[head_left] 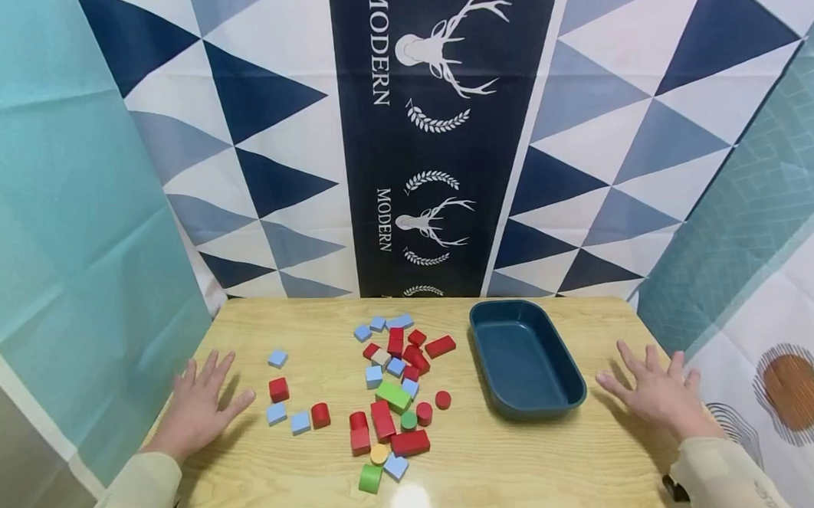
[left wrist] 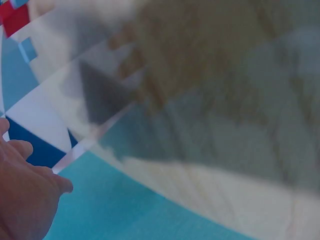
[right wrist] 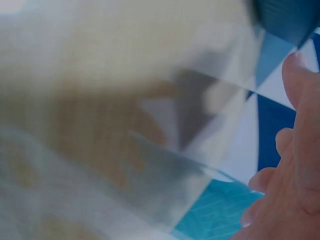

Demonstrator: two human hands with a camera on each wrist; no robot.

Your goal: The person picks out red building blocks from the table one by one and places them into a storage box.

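Observation:
My left hand [head_left: 196, 409] is held over the left side of the table with its fingers spread, and nothing is in it. Nearest to it are a red cube [head_left: 279, 389] and a few light blue blocks [head_left: 276, 413]. On the other side my right hand [head_left: 656, 390] is spread the same way, just right of a dark blue tray [head_left: 526, 355] with a bare floor. The left wrist view shows the left hand [left wrist: 30, 185] at its edge; the right wrist view shows the right hand [right wrist: 295, 165] near the tray's corner.
Many loose blocks lie mid-table: red pieces [head_left: 411, 442], a green block [head_left: 393, 397], a yellow disc [head_left: 379, 454], a green arch-like piece [head_left: 370, 478] and blue squares [head_left: 374, 377]. Patterned cloth [head_left: 283, 138] hangs behind the wooden table [head_left: 515, 471], with teal cloth [head_left: 67, 226] at left.

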